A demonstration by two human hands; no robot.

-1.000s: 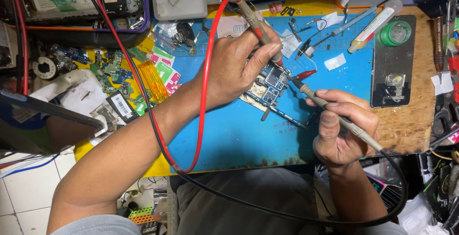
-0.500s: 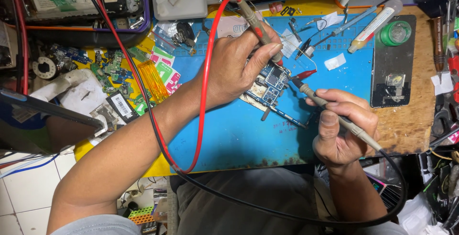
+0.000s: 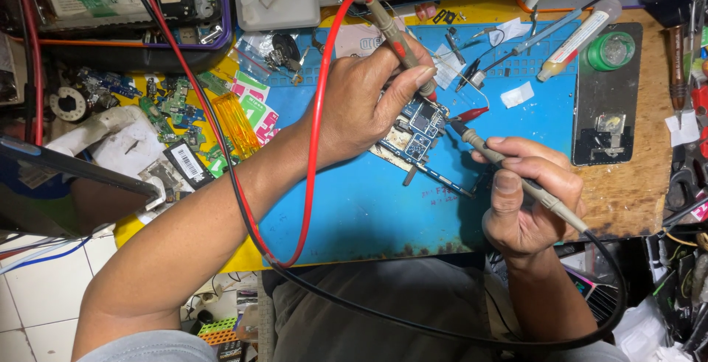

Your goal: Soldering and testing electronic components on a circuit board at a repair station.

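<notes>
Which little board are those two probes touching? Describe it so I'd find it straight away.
Start at the big blue mat covering the bench. Near its middle, between the left hand and right hand, lies a small circuit board. It alone sits on the mat, blue with silver metal shields; the loose green boards lie off the mat.

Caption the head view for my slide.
Left hand and right hand press two test probes onto a circuit board on a blue mat.
</notes>
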